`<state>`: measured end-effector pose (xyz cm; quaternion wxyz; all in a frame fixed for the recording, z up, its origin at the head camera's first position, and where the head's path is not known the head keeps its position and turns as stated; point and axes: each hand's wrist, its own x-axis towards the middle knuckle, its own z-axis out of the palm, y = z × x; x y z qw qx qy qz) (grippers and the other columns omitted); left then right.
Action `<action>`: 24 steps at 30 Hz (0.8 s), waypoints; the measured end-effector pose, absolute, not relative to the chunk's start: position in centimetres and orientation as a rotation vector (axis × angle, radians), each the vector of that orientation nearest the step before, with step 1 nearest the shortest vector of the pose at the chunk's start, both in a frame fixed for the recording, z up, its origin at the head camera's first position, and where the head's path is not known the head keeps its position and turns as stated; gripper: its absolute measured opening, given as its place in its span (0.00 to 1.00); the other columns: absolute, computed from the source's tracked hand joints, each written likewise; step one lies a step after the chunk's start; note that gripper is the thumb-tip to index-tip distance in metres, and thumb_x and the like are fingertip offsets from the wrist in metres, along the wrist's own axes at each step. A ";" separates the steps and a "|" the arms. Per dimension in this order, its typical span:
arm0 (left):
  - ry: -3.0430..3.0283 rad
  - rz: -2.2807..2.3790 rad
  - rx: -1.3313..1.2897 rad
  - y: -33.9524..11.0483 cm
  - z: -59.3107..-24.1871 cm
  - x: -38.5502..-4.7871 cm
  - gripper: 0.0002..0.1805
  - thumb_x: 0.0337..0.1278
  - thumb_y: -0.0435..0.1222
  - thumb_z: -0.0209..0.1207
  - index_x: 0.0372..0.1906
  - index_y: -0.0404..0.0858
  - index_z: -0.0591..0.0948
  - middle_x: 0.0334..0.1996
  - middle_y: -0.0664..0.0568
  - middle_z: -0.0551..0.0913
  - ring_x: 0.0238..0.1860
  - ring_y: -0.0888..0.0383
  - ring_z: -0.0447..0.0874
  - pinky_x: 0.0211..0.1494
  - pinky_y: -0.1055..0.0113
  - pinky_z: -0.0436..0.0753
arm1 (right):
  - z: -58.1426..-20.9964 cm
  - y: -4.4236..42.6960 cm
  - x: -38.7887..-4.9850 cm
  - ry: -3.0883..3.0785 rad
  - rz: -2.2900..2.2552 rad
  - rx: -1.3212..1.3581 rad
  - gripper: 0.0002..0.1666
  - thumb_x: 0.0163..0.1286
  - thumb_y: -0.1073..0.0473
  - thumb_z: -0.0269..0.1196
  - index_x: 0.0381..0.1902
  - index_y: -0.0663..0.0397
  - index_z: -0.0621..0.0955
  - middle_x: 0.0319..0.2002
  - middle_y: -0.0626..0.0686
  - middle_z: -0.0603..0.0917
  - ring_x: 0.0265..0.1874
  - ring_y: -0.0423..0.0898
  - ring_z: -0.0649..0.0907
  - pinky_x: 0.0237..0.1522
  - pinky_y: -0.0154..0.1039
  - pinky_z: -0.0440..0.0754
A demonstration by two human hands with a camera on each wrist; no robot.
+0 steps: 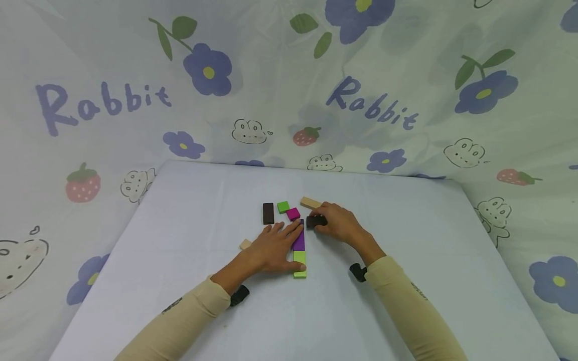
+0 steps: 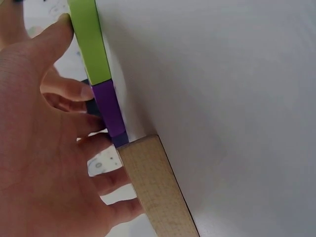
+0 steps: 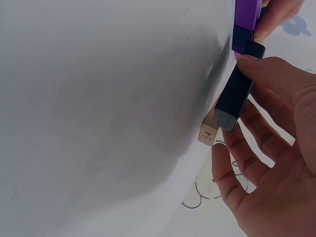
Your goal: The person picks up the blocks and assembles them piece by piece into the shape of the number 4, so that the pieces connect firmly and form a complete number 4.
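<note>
A lime-green block (image 1: 299, 256), a purple block (image 1: 298, 243) and a small navy block (image 3: 242, 38) form a straight row on the white table. My left hand (image 1: 271, 250) lies over the row with fingers spread, its thumb touching the lime-green end and its index fingertip near the navy end. At the far end, my right hand (image 1: 339, 224) pinches a black block (image 3: 235, 94) between thumb and fingers, close to the navy block. Partly under the left hand is a plain wooden block (image 2: 160, 187).
Beyond the hands lie a dark brown block (image 1: 268, 213), a green block (image 1: 283, 207) and a magenta block (image 1: 293, 214). Another wooden block (image 1: 309, 202), marked 54, is just behind the right fingers. A printed cloth (image 1: 280, 90) hangs behind the table (image 1: 189, 210).
</note>
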<state>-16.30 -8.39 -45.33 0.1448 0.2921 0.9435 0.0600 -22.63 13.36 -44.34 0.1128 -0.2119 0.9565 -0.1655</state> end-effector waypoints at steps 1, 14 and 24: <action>2.718 0.176 0.842 -8.4 -45.3 -16.3 0.57 0.55 0.73 0.55 0.82 0.45 0.54 0.82 0.53 0.48 0.77 0.40 0.55 0.74 0.39 0.59 | -44.4 13.3 -22.6 2.807 -0.482 -0.625 0.23 0.66 0.55 0.72 0.59 0.49 0.84 0.55 0.52 0.82 0.55 0.50 0.80 0.61 0.52 0.77; 2.718 0.194 0.834 -8.4 -45.2 -16.3 0.57 0.55 0.72 0.56 0.81 0.44 0.55 0.81 0.52 0.50 0.77 0.38 0.55 0.74 0.38 0.58 | -44.7 12.9 -22.7 2.822 -0.450 -0.682 0.22 0.65 0.54 0.73 0.56 0.48 0.85 0.51 0.51 0.83 0.51 0.48 0.81 0.57 0.50 0.79; 2.723 0.184 0.839 -8.4 -45.2 -16.2 0.57 0.54 0.72 0.56 0.81 0.44 0.55 0.81 0.52 0.50 0.77 0.39 0.55 0.74 0.38 0.59 | -44.9 12.7 -22.6 2.824 -0.426 -0.695 0.22 0.64 0.54 0.73 0.56 0.47 0.85 0.49 0.50 0.82 0.49 0.47 0.81 0.55 0.49 0.80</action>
